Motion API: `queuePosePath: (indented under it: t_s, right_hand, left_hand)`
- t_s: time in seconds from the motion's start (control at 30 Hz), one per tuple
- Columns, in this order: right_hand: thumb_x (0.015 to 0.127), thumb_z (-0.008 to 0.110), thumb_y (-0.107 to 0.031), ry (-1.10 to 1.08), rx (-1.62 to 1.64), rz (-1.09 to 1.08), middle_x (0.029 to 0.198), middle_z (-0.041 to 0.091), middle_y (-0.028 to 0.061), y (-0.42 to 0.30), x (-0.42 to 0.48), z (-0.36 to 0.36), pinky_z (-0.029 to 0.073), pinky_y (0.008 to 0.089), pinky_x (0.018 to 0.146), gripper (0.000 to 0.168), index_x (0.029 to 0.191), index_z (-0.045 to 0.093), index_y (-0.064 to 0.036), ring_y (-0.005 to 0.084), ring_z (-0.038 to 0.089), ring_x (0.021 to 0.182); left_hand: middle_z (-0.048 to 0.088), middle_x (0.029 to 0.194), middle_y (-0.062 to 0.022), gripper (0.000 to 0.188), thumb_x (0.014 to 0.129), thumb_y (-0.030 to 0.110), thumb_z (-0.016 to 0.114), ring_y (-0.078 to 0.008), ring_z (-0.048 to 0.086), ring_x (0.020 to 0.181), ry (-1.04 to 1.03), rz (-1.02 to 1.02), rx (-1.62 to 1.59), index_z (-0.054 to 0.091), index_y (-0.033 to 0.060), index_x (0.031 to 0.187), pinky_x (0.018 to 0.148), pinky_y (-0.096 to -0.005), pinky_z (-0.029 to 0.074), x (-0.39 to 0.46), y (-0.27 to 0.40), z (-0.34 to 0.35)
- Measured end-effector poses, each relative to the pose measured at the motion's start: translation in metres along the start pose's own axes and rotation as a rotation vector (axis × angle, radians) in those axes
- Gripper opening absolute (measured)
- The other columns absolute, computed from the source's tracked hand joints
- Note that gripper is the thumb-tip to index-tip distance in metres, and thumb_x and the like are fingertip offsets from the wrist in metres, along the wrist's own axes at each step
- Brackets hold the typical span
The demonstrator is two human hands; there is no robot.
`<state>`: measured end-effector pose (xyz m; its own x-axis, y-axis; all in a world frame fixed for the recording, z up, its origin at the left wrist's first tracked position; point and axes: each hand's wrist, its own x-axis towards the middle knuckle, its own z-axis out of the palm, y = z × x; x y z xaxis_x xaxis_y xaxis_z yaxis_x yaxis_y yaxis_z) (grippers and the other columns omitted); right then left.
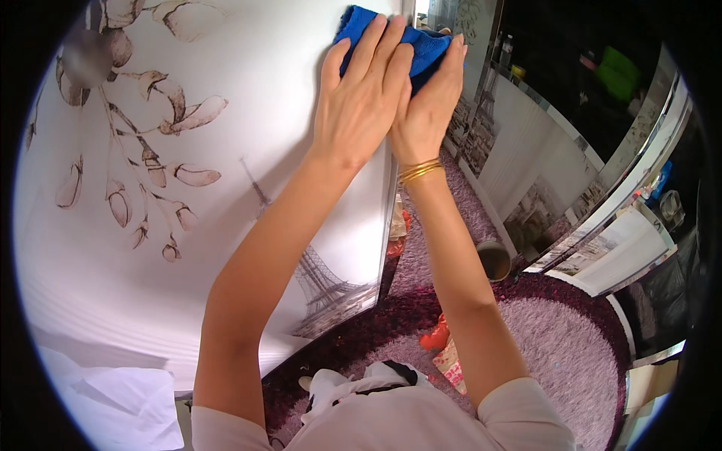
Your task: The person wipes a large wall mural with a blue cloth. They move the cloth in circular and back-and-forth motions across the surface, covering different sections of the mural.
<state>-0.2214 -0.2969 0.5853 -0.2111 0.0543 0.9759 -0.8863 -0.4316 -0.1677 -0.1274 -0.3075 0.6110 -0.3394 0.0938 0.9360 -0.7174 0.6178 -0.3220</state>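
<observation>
A blue cloth point(423, 48) lies folded under both hands against the upper right edge of a large white panel point(265, 67) printed with flower branches and an Eiffel Tower. My left hand point(366, 93) presses the cloth with its fingers stretched over it. Beside it, touching it, my right hand point(431, 104) holds the cloth's right end at the panel's edge; gold-coloured bangles point(420, 170) circle that wrist. Part of the cloth is hidden beneath the fingers.
Mirrored and printed furniture panels point(524, 141) stand at the right, with a bottle point(506, 51) by them. A round container point(494, 261) rests near their foot. Below are a purple shaggy rug point(564, 349) and a red plastic bag point(434, 335). White paper or cloth point(113, 400) lies lower left.
</observation>
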Motion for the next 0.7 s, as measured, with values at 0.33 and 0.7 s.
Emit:
queuePosePath:
  t_s: [0.33, 0.7]
  right_hand:
    - [0.083, 0.046, -0.018, -0.267, -0.25, 0.122, 0.137, 0.015, 0.0292, 0.013, -0.151, -0.034, 0.01, 0.0537, 0.101, 0.06, 0.132, 0.02, 0.006, 0.0461, 0.012, 0.127]
    - [0.085, 0.043, -0.013, -0.176, -0.215, -0.009, 0.138, 0.017, 0.0247, 0.0, -0.034, -0.007, 0.011, 0.0488, 0.103, 0.054, 0.132, 0.023, 0.004, 0.0409, 0.013, 0.128]
  left_hand:
    - [0.031, 0.138, -0.0051, 0.042, 0.085, 0.02, 0.037, -0.0164, 0.026, 0.128, -0.522, 0.214, 0.136, 0.042, 0.0089, 0.125, 0.102, -0.0398, 0.014, -0.13, 0.03, -0.02]
    - [0.035, 0.134, -0.0057, 0.036, 0.08, 0.019, 0.044, -0.0187, 0.027, 0.127, -0.29, 0.008, 0.143, 0.05, 0.0075, 0.114, 0.103, -0.0444, 0.015, -0.035, 0.013, -0.011]
